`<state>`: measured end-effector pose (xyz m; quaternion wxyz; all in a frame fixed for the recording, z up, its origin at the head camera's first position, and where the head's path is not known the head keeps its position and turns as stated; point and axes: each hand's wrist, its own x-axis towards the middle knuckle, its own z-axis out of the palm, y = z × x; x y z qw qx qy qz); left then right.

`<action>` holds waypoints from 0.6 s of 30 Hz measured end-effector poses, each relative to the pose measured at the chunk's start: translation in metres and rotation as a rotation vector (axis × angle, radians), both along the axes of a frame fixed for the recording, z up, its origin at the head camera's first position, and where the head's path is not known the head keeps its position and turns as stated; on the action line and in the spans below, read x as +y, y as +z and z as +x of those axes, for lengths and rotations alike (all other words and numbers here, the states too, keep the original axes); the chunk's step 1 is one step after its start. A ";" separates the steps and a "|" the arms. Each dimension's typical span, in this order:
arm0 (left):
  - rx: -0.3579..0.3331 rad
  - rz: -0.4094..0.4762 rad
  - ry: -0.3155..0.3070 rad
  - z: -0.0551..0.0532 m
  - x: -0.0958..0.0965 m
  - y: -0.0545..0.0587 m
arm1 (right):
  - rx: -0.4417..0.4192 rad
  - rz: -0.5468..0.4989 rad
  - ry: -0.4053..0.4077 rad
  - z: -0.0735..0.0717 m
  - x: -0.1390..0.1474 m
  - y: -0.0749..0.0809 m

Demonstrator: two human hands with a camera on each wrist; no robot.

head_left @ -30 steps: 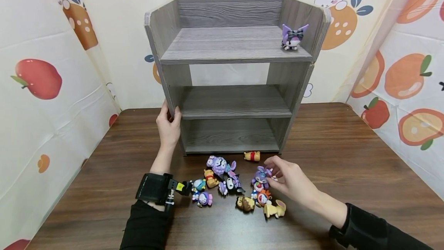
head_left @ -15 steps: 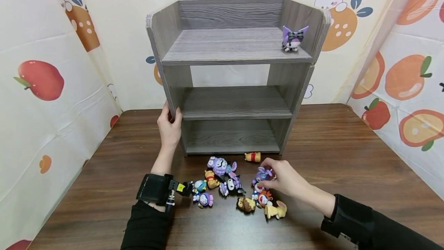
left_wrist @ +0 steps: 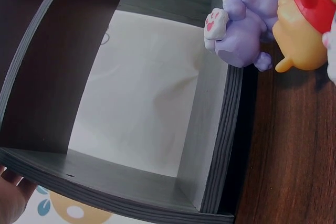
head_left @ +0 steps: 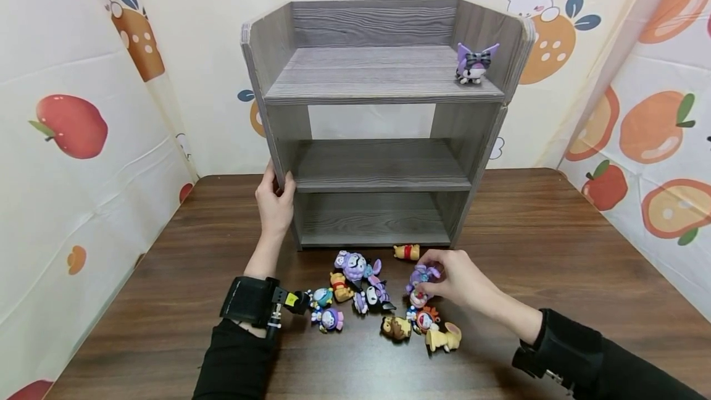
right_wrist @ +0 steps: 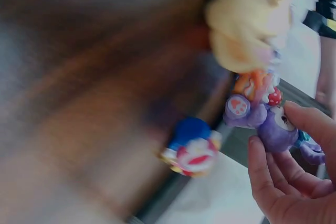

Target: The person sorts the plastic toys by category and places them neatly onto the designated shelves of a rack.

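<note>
My left hand (head_left: pixel 275 205) grips the left side panel of the grey wooden shelf (head_left: pixel 383 183); only part of it shows in the left wrist view. My right hand (head_left: pixel 460 279) pinches a purple long-eared figurine (head_left: pixel 422 274) between thumb and fingers, low over the table in front of the shelf. The right wrist view shows the fingers around its purple round head (right_wrist: pixel 275 129). Just below it are an orange-haired figurine (head_left: pixel 428 320) and a cream long-eared figurine (head_left: pixel 443 337). A yellow bear figurine in a red shirt (head_left: pixel 407 252) lies by the shelf's base.
Left of my right hand is a cluster with a large purple figurine (head_left: pixel 352 265), a second yellow bear (head_left: pixel 340 287), a teal figurine (head_left: pixel 321 297) and others. A brown-maned figurine (head_left: pixel 395 328) lies nearer. A purple-eared figurine (head_left: pixel 474 65) stands on the top shelf, at right.
My right hand has moved slightly left and its thumb and fingers have come round the purple long-eared figurine. The left hand keeps its grip on the shelf. The head view has shifted slightly.
</note>
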<state>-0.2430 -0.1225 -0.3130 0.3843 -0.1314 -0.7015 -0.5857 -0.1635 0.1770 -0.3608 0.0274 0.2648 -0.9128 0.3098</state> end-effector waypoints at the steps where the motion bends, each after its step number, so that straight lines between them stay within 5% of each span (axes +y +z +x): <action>1: 0.000 0.001 0.002 0.000 0.000 0.000 | -0.004 0.000 0.004 0.000 0.000 0.004; 8: 0.006 -0.011 0.013 0.000 -0.001 -0.002 | 0.054 -0.004 0.070 0.003 0.001 0.046; 18: 0.012 -0.004 0.010 0.000 -0.001 -0.001 | 0.116 0.012 0.069 0.011 0.001 0.137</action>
